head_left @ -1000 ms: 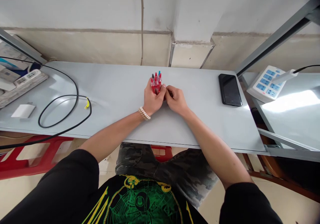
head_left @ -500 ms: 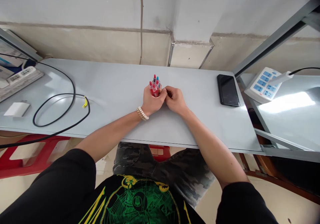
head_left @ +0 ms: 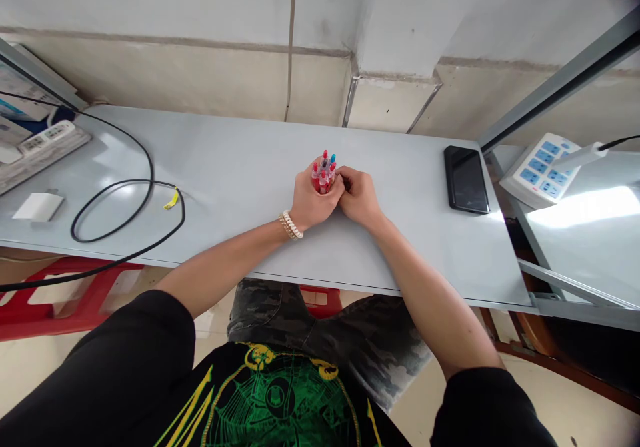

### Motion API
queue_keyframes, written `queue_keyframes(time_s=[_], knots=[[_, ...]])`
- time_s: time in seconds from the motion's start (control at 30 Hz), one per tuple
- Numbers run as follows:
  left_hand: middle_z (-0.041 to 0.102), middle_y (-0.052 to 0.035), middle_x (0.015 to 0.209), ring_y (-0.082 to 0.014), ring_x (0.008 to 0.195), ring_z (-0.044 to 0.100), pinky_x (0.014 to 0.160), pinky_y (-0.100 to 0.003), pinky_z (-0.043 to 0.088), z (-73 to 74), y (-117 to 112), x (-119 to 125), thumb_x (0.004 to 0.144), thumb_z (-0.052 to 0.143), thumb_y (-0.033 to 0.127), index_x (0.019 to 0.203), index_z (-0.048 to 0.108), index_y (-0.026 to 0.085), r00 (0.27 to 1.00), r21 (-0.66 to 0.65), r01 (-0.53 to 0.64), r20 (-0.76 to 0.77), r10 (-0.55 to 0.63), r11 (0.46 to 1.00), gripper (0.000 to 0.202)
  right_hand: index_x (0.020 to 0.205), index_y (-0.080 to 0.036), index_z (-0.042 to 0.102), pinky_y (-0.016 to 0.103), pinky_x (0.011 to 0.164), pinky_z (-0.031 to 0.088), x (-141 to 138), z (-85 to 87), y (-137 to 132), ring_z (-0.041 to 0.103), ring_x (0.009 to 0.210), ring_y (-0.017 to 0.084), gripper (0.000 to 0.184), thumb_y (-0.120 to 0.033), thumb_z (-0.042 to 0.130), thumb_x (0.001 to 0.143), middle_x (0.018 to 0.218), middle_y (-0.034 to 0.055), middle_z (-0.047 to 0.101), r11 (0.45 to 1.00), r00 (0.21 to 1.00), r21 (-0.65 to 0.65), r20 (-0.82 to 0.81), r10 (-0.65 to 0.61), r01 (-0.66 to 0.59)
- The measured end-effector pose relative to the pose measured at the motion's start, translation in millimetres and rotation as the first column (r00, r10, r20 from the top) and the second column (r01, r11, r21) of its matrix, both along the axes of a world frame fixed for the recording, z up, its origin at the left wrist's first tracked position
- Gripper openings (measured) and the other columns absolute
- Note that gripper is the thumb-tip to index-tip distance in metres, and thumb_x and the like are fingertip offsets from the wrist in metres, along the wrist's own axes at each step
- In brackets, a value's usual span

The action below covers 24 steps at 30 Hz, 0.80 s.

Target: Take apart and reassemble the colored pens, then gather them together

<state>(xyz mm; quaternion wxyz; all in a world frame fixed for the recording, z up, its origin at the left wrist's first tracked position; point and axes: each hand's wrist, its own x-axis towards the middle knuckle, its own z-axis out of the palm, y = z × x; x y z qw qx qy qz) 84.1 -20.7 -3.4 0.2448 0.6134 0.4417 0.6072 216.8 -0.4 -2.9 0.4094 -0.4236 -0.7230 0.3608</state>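
Observation:
My left hand (head_left: 311,200), with a beaded bracelet at the wrist, is curled around a tight upright bundle of pens (head_left: 324,175) with clear barrels and red and blue tips. The bundle rests on the grey table top (head_left: 225,147). My right hand (head_left: 359,197) sits next to it, its fingers pressed against the bundle's right side. The lower part of the pens is hidden inside my fingers, and I cannot count them exactly.
A black phone (head_left: 467,179) lies to the right. On the left are a looped black cable (head_left: 115,228) with a yellow tag (head_left: 173,199), a white charger (head_left: 39,206) and a power strip (head_left: 43,146). Another power strip (head_left: 540,170) sits on a lower shelf at right.
Both hands have shifted slightly right and closed in on the bundle, which now sits lower within my left hand. My right fingers now press against it.

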Motion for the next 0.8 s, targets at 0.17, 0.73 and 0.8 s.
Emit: queue_keyframes(time_s=[0.17, 0.73, 0.8], knots=[[0.046, 0.0036, 0.060, -0.0126, 0.053, 0.040, 0.050, -0.030, 0.038, 0.7, 0, 0, 0.085, 0.077, 0.029, 0.072, 0.043, 0.024, 1.000, -0.013, 0.000, -0.009, 0.000, 1.000, 0.037, 0.085, -0.019, 0.066, 0.031, 0.068, 0.041, 0, 0.0, -1, 0.057, 0.070, 0.016, 0.017, -0.025, 0.051, 0.081, 0.077, 0.0021, 0.071, 1.000, 1.000, -0.006, 0.002, -0.001, 0.001], [0.048, 0.0017, 0.056, -0.0131, 0.052, 0.043, 0.051, -0.031, 0.038, 3.5, -6, -3, 0.081, 0.085, 0.048, 0.062, 0.045, 0.023, 0.992, -0.034, 0.125, -0.019, -0.126, 0.992, 0.050, 0.078, -0.020, 0.061, 0.030, 0.065, 0.039, 2, 3.6, -2, 0.053, 0.067, 0.015, 0.012, -0.023, 0.052, 0.071, 0.073, -0.0001, 0.068, 0.999, 0.999, 0.032, 0.041, 0.000, -0.001], [0.048, 0.0021, 0.055, -0.0124, 0.051, 0.042, 0.050, -0.031, 0.037, 5.8, -8, -3, 0.082, 0.084, 0.043, 0.060, 0.046, 0.023, 0.991, -0.025, 0.133, -0.011, -0.133, 0.991, 0.048, 0.077, -0.020, 0.061, 0.030, 0.066, 0.040, 1, 3.5, -2, 0.054, 0.068, 0.015, 0.012, -0.022, 0.052, 0.070, 0.073, 0.0001, 0.068, 1.000, 0.999, 0.029, 0.050, 0.001, -0.002]])
